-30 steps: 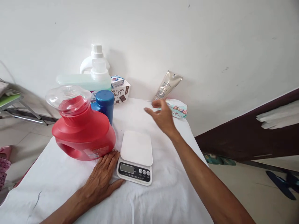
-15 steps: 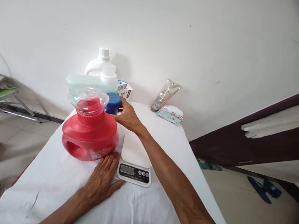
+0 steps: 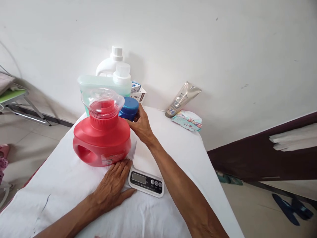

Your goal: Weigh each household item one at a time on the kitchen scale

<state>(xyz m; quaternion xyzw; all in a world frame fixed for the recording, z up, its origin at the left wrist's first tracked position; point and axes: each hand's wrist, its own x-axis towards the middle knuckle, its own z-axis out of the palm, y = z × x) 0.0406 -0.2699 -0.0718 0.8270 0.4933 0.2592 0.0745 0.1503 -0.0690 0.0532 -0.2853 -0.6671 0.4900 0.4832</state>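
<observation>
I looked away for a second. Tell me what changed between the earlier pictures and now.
The right hand swung from near the beige tube at the wall leftward to the blue-capped round container behind the red detergent jug and took hold of it. The left hand stayed flat on the white cloth beside the white kitchen scale; nothing else moved.

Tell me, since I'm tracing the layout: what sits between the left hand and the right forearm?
The kitchen scale, its display end showing between them in the head view.
</observation>
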